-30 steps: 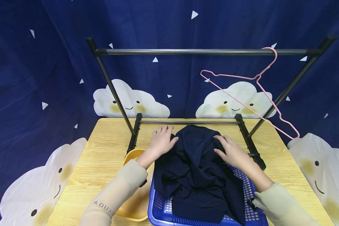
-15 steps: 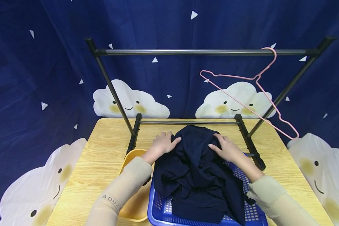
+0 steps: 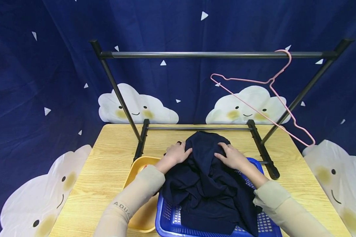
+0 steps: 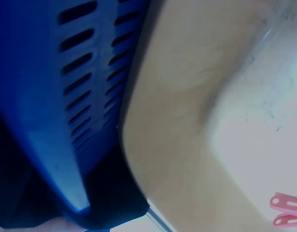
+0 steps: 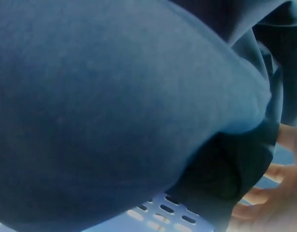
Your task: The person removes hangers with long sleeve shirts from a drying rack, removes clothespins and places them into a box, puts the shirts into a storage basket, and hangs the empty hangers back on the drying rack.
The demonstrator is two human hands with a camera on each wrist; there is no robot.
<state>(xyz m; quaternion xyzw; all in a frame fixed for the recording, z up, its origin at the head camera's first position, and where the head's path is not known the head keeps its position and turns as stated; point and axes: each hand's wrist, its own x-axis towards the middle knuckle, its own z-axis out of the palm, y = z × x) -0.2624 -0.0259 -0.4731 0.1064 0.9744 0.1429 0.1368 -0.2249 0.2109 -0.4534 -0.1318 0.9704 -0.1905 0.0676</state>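
A crumpled navy garment (image 3: 207,177) is heaped in a blue perforated basket (image 3: 166,226), its upper part spilling over the far side. My left hand (image 3: 177,154) grips the garment's upper left edge, thumb lying over the cloth; a dark fold covers some fingertips. Opposite it, my right hand (image 3: 232,157) holds the upper right edge with curved fingers and thumb. The right wrist view has its fingers (image 5: 257,195) against the hanging cloth (image 5: 114,111). In the left wrist view, cloth drapes past the basket's slotted wall (image 4: 66,154), and most of that hand is hidden.
A yellow basin (image 3: 142,215) stands left of the basket, with a pink clothespin (image 4: 286,210) inside. Behind, a black rack (image 3: 192,54) spans the wooden table (image 3: 86,187). A pink hanger (image 3: 272,80) hangs at the right of its bar. A blue curtain backs everything.
Both hands have moved inward, closer together on the garment, and the left has also come slightly nearer. The cloth's upper edges are drawn in a little; basket, rack and hanger stay put.
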